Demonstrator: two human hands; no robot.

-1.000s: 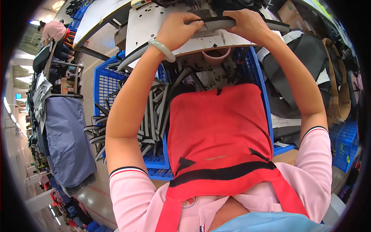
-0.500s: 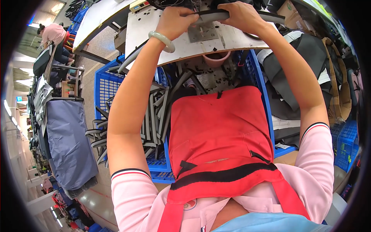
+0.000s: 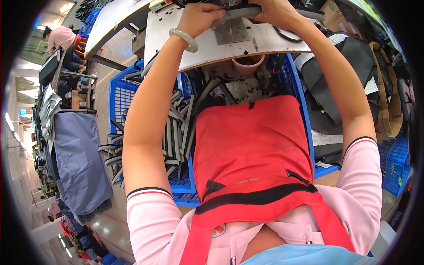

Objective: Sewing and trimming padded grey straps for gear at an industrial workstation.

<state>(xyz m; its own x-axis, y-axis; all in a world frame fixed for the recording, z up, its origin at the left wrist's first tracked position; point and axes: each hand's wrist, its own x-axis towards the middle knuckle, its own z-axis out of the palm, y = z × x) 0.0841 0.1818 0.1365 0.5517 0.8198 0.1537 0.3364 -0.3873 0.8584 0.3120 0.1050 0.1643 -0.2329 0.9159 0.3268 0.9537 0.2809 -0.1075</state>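
Observation:
At the far edge of the view, both hands grip a long grey strip (image 3: 242, 12) with black edging, stretched left to right over a white sewing table (image 3: 198, 49). My left hand (image 3: 199, 18), with a pale bangle (image 3: 184, 39) at its wrist, pinches the strip between thumb and fingers. A little to the right, my right hand (image 3: 277, 14) is closed round the same strip, whose end runs out past the wrist. Between the hands, a metal plate (image 3: 233, 34) is set in the tabletop. The dark machine part (image 3: 201, 3) above it is mostly cut off.
A blue crate (image 3: 125, 97) with many grey-black strips (image 3: 173, 137) stands left of my red apron (image 3: 251, 141). Under the table sits a pink bucket (image 3: 248, 66). Dark fabric pieces (image 3: 340, 75) lie to the right. Another person (image 3: 62, 39) works at the far left.
Both hands have shifted slightly to the left and farther away with the strip. The right fingers now reach lower over it. Less of the strip shows beyond my left forearm.

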